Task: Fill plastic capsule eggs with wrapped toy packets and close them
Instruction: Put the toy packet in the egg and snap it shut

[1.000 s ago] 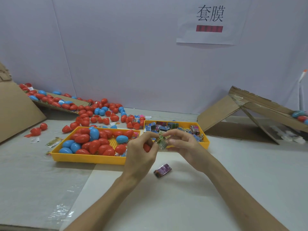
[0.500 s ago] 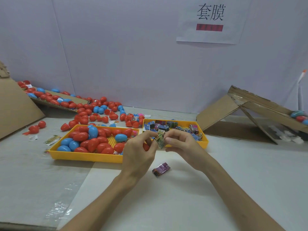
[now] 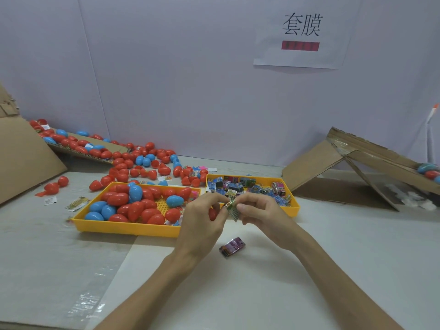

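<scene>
My left hand (image 3: 201, 222) holds a red capsule egg piece (image 3: 212, 214) in its curled fingers, mostly hidden by the palm. My right hand (image 3: 260, 213) pinches a green wrapped toy packet (image 3: 232, 209) between thumb and fingers, right against the left fingertips. Both hands hover just in front of the two yellow trays. A purple wrapped packet (image 3: 232, 247) lies on the table below the hands. The left yellow tray (image 3: 123, 228) holds several red and blue eggs. The right yellow tray (image 3: 294, 207) holds several wrapped packets.
Many loose red and blue eggs (image 3: 142, 163) spread across the table behind the left tray and up a cardboard ramp (image 3: 78, 148). A cardboard sheet (image 3: 26, 160) leans at far left. A folded cardboard chute (image 3: 362, 163) stands at right. Small paper slips (image 3: 77, 203) lie left of the tray.
Both hands stay together at the trays' front, working the green packet against the red egg piece. The view has shifted slightly; the purple packet has not moved.
</scene>
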Available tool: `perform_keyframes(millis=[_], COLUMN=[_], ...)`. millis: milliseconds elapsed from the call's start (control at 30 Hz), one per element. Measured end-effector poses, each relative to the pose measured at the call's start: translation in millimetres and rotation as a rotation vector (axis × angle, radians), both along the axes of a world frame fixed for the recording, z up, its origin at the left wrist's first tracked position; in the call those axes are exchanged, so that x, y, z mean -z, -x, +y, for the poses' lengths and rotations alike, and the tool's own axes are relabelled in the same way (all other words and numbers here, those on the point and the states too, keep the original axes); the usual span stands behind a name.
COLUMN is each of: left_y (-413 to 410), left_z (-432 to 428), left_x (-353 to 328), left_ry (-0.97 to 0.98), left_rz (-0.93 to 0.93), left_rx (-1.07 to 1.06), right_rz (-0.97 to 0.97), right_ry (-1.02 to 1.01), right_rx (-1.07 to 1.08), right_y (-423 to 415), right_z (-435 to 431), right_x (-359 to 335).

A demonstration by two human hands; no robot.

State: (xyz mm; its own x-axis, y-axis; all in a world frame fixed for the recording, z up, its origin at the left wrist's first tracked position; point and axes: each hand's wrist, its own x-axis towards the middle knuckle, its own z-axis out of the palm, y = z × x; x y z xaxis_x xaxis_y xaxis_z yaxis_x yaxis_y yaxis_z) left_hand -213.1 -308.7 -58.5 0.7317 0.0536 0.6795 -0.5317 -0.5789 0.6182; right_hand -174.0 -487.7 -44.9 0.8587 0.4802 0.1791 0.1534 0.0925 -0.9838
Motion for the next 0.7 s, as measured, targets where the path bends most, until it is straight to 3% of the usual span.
perform_keyframes(millis=[167,400,700], left_y=[2.2,1.7,-2.7], left_z=[-1.7,1.0,4.5], left_x=[-4.4,-7.5,-9.5], left_ry=[0.019,0.319,0.474], left_rz=[0.038,0.314,0.404], left_rx=[0.065,0.272,0.359], right_rz=[0.002,0.059,0.106], right_ry=[0.008,-0.094,-0.138], right_rx=[0.023,0.126,0.198], right_y=[-1.0,-5.4,-8.2], right_z=[-2.0,-5.2,-12.6], right_x=[-1.0,-2.3,-4.0])
